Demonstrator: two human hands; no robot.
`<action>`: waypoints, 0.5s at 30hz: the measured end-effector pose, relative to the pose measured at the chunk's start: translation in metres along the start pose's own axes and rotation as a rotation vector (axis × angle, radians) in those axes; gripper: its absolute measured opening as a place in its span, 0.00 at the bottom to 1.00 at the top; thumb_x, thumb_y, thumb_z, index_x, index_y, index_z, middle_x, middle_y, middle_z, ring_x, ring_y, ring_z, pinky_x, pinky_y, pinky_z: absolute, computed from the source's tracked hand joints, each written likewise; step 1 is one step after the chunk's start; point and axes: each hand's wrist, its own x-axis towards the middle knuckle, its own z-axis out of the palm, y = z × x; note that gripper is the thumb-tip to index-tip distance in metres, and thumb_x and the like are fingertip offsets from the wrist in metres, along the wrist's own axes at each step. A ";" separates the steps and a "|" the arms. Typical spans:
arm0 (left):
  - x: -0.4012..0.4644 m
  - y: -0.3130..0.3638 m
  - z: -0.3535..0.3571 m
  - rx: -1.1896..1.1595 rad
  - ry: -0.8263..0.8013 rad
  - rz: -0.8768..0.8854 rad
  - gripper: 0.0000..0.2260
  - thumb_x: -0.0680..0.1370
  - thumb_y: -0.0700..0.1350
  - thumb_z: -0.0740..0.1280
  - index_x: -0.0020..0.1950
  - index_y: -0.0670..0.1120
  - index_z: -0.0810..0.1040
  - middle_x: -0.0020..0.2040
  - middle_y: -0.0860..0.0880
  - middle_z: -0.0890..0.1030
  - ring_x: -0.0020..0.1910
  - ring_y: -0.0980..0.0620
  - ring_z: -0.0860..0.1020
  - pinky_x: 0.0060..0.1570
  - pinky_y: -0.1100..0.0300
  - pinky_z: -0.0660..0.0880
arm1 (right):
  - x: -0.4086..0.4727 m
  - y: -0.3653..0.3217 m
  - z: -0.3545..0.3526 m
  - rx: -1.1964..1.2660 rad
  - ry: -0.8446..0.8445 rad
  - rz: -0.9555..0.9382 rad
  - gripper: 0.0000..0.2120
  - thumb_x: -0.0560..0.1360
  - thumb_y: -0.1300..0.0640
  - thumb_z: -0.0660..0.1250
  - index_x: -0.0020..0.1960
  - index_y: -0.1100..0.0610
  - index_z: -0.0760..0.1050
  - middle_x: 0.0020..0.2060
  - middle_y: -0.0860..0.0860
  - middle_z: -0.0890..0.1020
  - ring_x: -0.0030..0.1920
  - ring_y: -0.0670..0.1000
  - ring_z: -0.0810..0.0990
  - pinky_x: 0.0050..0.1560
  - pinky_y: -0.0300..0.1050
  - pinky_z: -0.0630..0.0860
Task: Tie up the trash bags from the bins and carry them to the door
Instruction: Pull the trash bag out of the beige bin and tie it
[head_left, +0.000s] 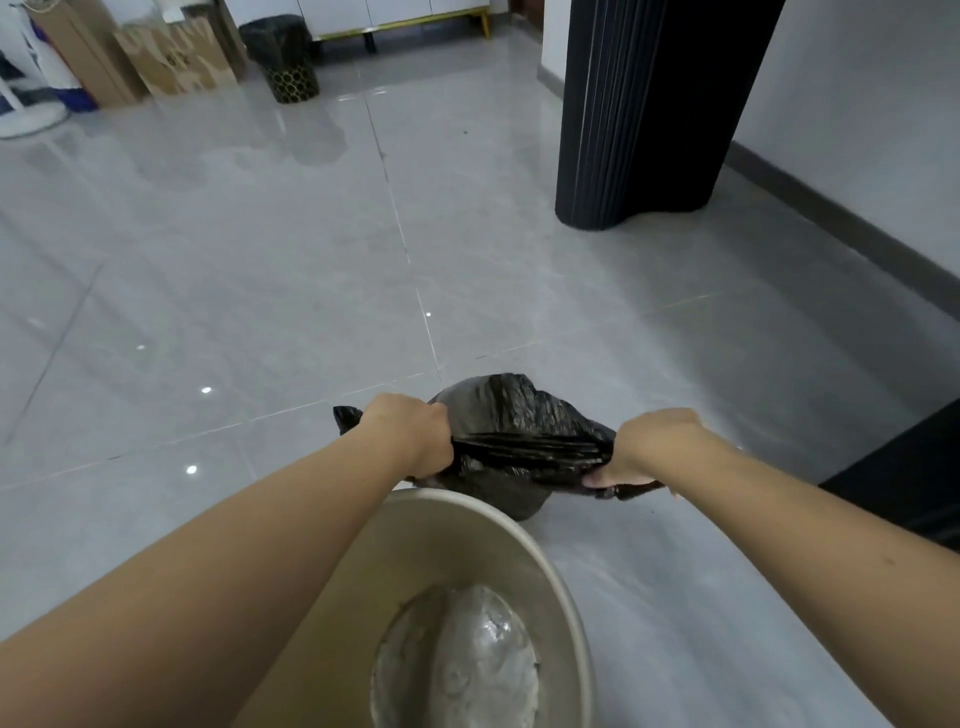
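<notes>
Near centre: bin (524, 561) on floor (260, 291). Just beyond it: trash bag (519, 415), stretched betw. left hand (410, 434) and right hand (657, 447). Far right: pleated column (649, 109), wall behind. Far left: 2nd lined bin (283, 57), cardboard boxes (176, 57) to its left, cabinet (395, 15) behind.

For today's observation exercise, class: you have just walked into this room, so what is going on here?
A person is tying up a black trash bag that sits on the tiled floor just beyond a beige bin, which now holds no bag. The left hand and right hand each grip an end of the bag's top and pull it taut between them. Another bin, lined with a black bag, stands across the room.
</notes>
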 end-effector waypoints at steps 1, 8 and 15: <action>-0.002 0.002 0.000 -0.022 -0.088 -0.025 0.19 0.76 0.51 0.57 0.65 0.47 0.70 0.58 0.47 0.79 0.55 0.43 0.77 0.51 0.52 0.73 | 0.004 0.001 0.004 0.007 -0.086 0.014 0.30 0.70 0.26 0.57 0.56 0.49 0.74 0.36 0.47 0.80 0.47 0.50 0.82 0.55 0.42 0.73; -0.006 0.000 -0.011 0.107 -0.381 -0.106 0.10 0.76 0.49 0.65 0.55 0.49 0.74 0.49 0.50 0.74 0.52 0.46 0.75 0.51 0.54 0.72 | 0.015 0.009 0.009 0.456 -0.611 -0.110 0.19 0.80 0.44 0.60 0.42 0.58 0.76 0.19 0.46 0.71 0.24 0.48 0.57 0.30 0.41 0.55; 0.012 -0.015 -0.023 -0.395 -0.212 -0.242 0.09 0.77 0.33 0.58 0.41 0.37 0.77 0.32 0.43 0.79 0.37 0.44 0.81 0.40 0.53 0.78 | 0.048 0.048 -0.011 1.351 -0.683 -0.291 0.12 0.70 0.46 0.69 0.37 0.55 0.73 0.19 0.45 0.62 0.21 0.45 0.61 0.21 0.36 0.58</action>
